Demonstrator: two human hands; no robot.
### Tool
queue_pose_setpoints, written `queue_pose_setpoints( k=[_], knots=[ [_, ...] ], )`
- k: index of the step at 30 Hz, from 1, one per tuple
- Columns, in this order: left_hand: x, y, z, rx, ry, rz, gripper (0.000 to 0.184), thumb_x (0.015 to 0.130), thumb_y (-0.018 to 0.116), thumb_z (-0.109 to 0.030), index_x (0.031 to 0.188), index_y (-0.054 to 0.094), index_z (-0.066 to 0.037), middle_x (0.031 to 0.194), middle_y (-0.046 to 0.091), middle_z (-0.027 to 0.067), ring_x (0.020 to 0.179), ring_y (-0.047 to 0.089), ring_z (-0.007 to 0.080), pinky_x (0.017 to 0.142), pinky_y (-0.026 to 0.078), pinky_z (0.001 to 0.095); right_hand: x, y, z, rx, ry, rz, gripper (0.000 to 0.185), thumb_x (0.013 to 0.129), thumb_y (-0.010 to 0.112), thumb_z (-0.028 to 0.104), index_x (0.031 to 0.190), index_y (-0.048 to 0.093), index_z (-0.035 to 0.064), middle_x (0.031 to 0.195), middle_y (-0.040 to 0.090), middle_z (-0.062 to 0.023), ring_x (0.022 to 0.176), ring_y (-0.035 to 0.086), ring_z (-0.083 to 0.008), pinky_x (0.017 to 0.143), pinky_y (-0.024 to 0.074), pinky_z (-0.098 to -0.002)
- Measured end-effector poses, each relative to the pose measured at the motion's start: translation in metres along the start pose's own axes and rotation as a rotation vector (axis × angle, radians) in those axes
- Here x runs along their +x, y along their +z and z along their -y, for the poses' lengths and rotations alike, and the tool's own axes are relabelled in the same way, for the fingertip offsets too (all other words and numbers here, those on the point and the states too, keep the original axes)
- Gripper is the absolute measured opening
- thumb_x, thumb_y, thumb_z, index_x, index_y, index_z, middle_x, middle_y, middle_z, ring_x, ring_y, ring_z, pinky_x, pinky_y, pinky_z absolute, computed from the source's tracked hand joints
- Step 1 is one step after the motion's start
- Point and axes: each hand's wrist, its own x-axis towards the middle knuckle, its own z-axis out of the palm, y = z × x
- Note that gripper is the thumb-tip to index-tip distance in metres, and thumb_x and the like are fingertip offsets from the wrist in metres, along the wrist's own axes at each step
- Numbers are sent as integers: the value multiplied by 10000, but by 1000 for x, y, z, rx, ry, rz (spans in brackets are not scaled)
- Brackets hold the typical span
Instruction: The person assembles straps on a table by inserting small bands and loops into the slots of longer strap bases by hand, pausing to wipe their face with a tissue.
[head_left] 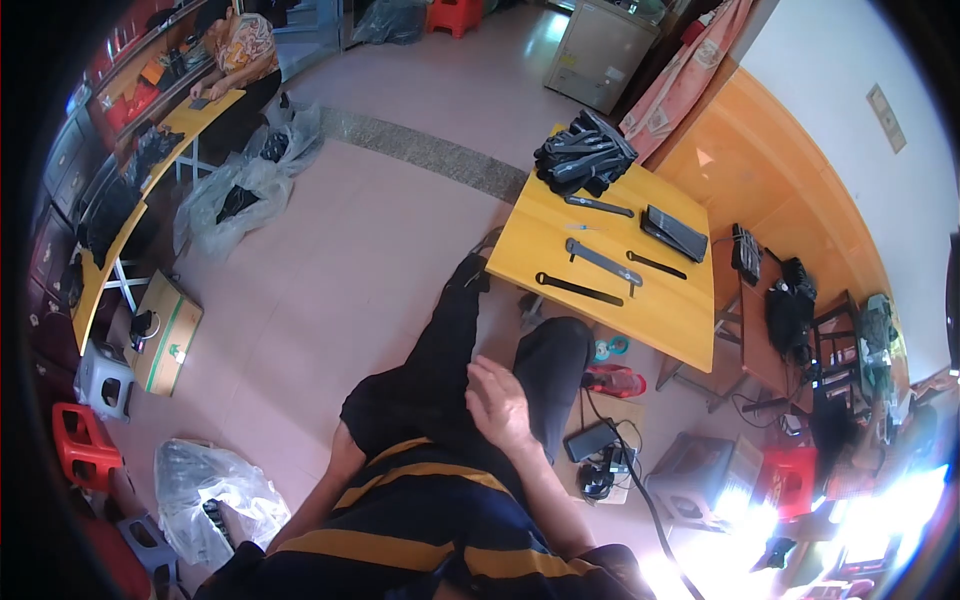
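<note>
The right hand (500,405) is raised over the lap, its fingers loosely extended and slightly bent, with nothing seen in its hold. To its left and a little nearer the body, the left wrist (346,450) runs behind the leg of the dark trousers (428,345); the left hand itself is hidden there, so I cannot tell how it is closed or what it has hold of.

Beyond the right hand and to its right, well apart from it, stands a table with a yellow wooden top (520,245). Nearest the hand on that top lies a long black strap with a ring-shaped end (590,291). Just past it is a wider grey strap with dark ends (605,264) — a short, narrow black strap (657,265) lies to that one's right. Farther from the hand come a slim grey-and-black strap (600,206), a flat stack of dark grey pieces (673,233) to the right and, at the far end, a piled heap of black and grey straps (585,155). Below the table's near edge, right of the hand, teal rings (617,345) sit low down.
</note>
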Motion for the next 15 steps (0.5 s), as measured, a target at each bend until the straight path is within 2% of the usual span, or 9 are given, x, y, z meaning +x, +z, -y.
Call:
queue_pose_setpoints(
  k=[1, 3, 7, 9, 10, 12, 13, 14, 15],
  knots=[
    [-1, -2, -6, -2, 8, -3, 503, 928, 726, -188, 1365, 584, 15, 1374, 634, 157, 1222, 620, 283, 1033, 488, 370, 2, 6, 2, 49, 18, 37, 435, 826, 740, 48, 1252, 652, 37, 1327, 637, -217, 1183, 638, -400, 1020, 521, -444],
    [-2, -4, -15, 604, 324, 103, 542, 934, 692, -211, 1424, 546, -30, 1464, 557, 189, 1324, 547, 380, 1092, 449, 411, 11, 19, 3, 99, 20, 76, 426, 836, 737, 53, 1253, 650, 44, 1332, 637, -211, 1175, 642, -396, 1009, 528, -439],
    [26, 11, -12, 674, 314, 134, 494, 918, 687, -230, 1368, 604, -45, 1395, 612, 177, 1280, 577, 387, 1066, 474, 415, 34, 51, -1, 173, -100, 236, 389, 871, 720, 99, 1249, 638, 57, 1286, 653, -185, 1150, 648, -388, 986, 541, -436],
    [46, 20, -7, 448, 60, 109, 422, 915, 689, -259, 1289, 667, -65, 1278, 676, 193, 1200, 637, 373, 987, 521, 425, 46, 77, -11, 194, -143, 352, 335, 895, 699, 148, 1212, 641, 57, 1224, 671, -171, 1127, 656, -375, 967, 548, -440],
    [54, 22, 5, 454, 72, 109, 422, 915, 689, -259, 1289, 667, -65, 1278, 676, 193, 1200, 637, 373, 987, 521, 425, 49, 89, -12, 193, -148, 340, 335, 895, 699, 148, 1212, 641, 57, 1224, 671, -171, 1127, 656, -375, 967, 548, -440],
    [68, 19, 48, 724, 84, 146, 355, 917, 672, -273, 1223, 709, -97, 1141, 720, 204, 1063, 688, 390, 898, 553, 454, 57, 108, -10, 139, -125, 491, 311, 894, 694, 159, 1185, 650, 58, 1204, 684, -167, 1127, 656, -373, 958, 550, -447],
    [71, 15, 75, 729, 93, 141, 355, 917, 672, -273, 1223, 709, -97, 1141, 720, 204, 1063, 688, 390, 898, 553, 454, 60, 113, -7, 144, -116, 527, 300, 899, 676, 182, 1175, 662, 65, 1176, 693, -169, 1121, 657, -376, 958, 548, -461],
    [72, 8, 103, 767, 160, 171, 327, 926, 653, -281, 1202, 714, -117, 1112, 727, 194, 1030, 697, 390, 869, 558, 462, 62, 120, -5, 145, -121, 519, 300, 899, 676, 182, 1175, 662, 65, 1176, 693, -169, 1121, 657, -376, 958, 548, -461],
    [76, 4, 116, 804, 227, 201, 302, 934, 635, -288, 1181, 719, -137, 1084, 734, 184, 997, 707, 390, 840, 563, 470, 64, 128, -4, 118, -107, 612, 298, 902, 664, 190, 1176, 667, 72, 1168, 691, -172, 1116, 658, -379, 955, 545, -473]
  ],
)
